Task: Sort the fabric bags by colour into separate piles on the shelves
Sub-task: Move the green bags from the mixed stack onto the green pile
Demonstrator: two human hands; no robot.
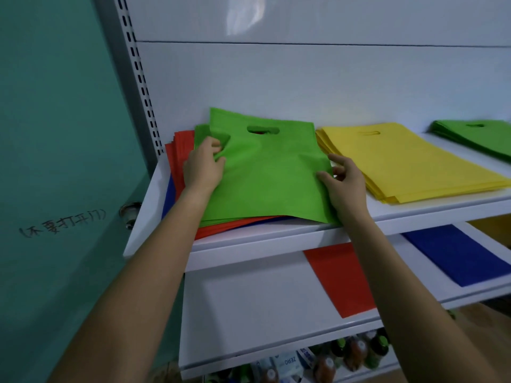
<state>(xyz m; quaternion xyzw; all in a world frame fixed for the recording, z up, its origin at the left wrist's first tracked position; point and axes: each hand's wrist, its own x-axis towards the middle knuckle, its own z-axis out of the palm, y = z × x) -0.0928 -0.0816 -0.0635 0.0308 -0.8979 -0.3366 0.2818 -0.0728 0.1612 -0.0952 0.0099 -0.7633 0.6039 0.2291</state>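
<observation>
A bright green bag [265, 172] with a cut-out handle lies on top of a mixed pile of red [177, 150], blue and green bags at the left of the upper shelf [414, 214]. My left hand [203, 165] pinches the green bag's left edge. My right hand [343, 181] grips its right edge, thumb on top. Right of it lies a yellow pile [401, 158], and a green pile [478, 136] sits at the far right. On the lower shelf [249, 305] lie a red bag [340, 280] and a blue bag [459, 252].
A teal door [55, 134] with a knob [130, 214] and handwriting stands left of the shelf's slotted upright [138, 73]. Bottles [356, 352] fill the lowest shelf. A white back panel closes off the rear.
</observation>
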